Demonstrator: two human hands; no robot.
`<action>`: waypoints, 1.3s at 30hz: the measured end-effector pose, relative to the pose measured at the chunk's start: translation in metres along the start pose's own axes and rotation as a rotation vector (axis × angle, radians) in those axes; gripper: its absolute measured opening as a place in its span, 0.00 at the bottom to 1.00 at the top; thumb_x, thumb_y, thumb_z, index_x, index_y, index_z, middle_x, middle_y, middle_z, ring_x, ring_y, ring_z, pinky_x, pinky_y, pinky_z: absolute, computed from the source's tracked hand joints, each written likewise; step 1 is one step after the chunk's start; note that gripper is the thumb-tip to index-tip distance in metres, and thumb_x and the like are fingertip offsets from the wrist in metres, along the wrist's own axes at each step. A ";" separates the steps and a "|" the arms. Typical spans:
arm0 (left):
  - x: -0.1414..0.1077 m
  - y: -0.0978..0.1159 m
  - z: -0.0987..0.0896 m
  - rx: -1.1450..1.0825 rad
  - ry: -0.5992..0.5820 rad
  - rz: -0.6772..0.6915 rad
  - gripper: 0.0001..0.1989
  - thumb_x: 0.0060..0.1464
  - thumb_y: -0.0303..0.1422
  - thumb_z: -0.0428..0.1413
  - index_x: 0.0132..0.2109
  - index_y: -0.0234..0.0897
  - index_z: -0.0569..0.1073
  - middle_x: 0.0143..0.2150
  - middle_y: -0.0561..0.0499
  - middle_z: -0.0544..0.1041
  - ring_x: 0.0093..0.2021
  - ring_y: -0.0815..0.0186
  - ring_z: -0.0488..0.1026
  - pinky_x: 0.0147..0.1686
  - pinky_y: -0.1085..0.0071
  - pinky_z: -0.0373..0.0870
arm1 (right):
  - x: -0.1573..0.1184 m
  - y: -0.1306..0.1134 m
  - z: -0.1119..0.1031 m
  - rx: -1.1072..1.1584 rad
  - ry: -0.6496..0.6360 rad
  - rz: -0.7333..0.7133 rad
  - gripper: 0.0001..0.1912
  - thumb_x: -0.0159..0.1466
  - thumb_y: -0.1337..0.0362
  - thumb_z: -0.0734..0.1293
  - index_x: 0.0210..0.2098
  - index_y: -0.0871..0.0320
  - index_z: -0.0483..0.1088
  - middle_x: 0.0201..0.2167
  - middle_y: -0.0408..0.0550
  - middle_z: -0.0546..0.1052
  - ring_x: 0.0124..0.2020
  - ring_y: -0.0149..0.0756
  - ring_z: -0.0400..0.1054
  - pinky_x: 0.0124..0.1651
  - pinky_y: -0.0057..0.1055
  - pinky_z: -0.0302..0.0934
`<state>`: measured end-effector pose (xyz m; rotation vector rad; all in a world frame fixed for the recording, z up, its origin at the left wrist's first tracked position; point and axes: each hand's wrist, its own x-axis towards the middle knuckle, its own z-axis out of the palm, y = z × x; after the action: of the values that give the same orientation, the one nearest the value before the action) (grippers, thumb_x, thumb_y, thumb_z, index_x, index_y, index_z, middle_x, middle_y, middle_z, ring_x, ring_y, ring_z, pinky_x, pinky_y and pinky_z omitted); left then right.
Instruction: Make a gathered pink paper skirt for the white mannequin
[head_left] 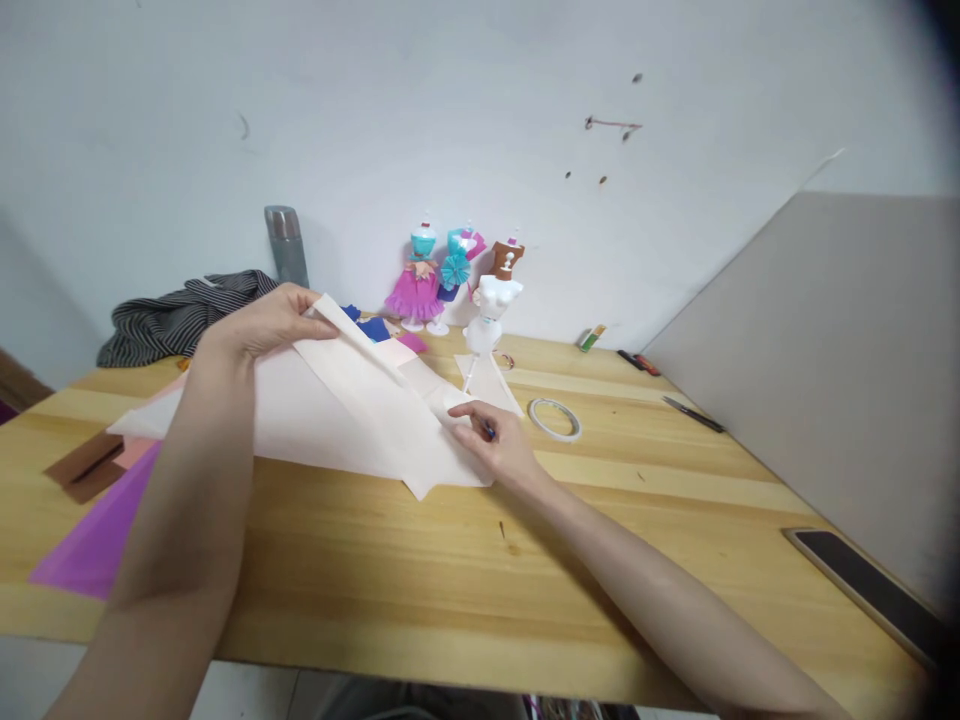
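White sheet (352, 420) is over the wooden table (360, 590); at its eleven o'clock, the bent left hand (281, 320) pinches it; at three o'clock, the right hand (501, 445) curls, its grip I cannot tell.

Two hands (281, 318) (495, 440), four small mannequins (423, 243) (455, 268) (504, 262) (496, 296), one bottle (286, 248), one tape ring (533, 418), one phone (862, 585).

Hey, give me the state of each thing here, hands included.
Left hand: pinching the pale sheet
Right hand: half curled, touching the sheet
Pale sheet: partly folded, raised at left
White dress form: standing, undressed
Pink-skirted dress form: standing, dressed
Bottle: standing, capped
Striped cloth: crumpled
Tape ring: lying flat
Phone: flat, dark side up
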<state>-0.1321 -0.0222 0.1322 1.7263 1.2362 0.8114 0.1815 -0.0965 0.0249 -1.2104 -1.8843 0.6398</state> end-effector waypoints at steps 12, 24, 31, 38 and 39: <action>0.000 0.011 0.009 0.136 -0.094 0.074 0.16 0.40 0.35 0.62 0.37 0.32 0.79 0.32 0.48 0.81 0.33 0.64 0.76 0.34 0.73 0.71 | 0.033 0.000 0.020 0.200 -0.299 0.143 0.19 0.48 0.56 0.71 0.19 0.58 0.57 0.18 0.35 0.53 0.21 0.24 0.45 0.25 0.27 0.40; 0.001 0.010 0.008 0.208 -0.076 -0.022 0.19 0.40 0.39 0.61 0.39 0.34 0.79 0.35 0.47 0.81 0.35 0.60 0.76 0.33 0.71 0.71 | 0.028 0.000 0.014 0.269 -0.308 0.174 0.20 0.50 0.57 0.70 0.18 0.57 0.54 0.17 0.34 0.52 0.21 0.23 0.44 0.25 0.27 0.38; 0.006 0.009 0.014 0.208 -0.002 0.007 0.13 0.42 0.38 0.60 0.34 0.34 0.78 0.30 0.50 0.79 0.29 0.66 0.74 0.28 0.75 0.67 | 0.026 0.000 0.013 0.319 -0.316 0.183 0.22 0.50 0.56 0.71 0.18 0.57 0.53 0.16 0.34 0.53 0.20 0.23 0.44 0.25 0.27 0.38; 0.005 0.019 0.024 0.325 0.028 0.020 0.15 0.41 0.41 0.60 0.32 0.33 0.77 0.28 0.51 0.78 0.28 0.66 0.72 0.25 0.76 0.65 | 0.025 0.001 0.009 0.363 -0.304 0.210 0.18 0.51 0.52 0.70 0.22 0.58 0.62 0.16 0.35 0.57 0.20 0.25 0.48 0.25 0.27 0.41; 0.004 0.020 0.025 0.320 0.005 0.024 0.15 0.41 0.41 0.60 0.33 0.33 0.77 0.29 0.51 0.78 0.29 0.66 0.72 0.25 0.76 0.65 | 0.026 0.000 0.010 0.368 -0.296 0.214 0.17 0.50 0.51 0.70 0.24 0.59 0.65 0.16 0.36 0.58 0.20 0.25 0.49 0.25 0.27 0.42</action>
<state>-0.1014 -0.0277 0.1394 1.9966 1.4098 0.6574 0.1676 -0.0733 0.0284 -1.1262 -1.7742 1.2818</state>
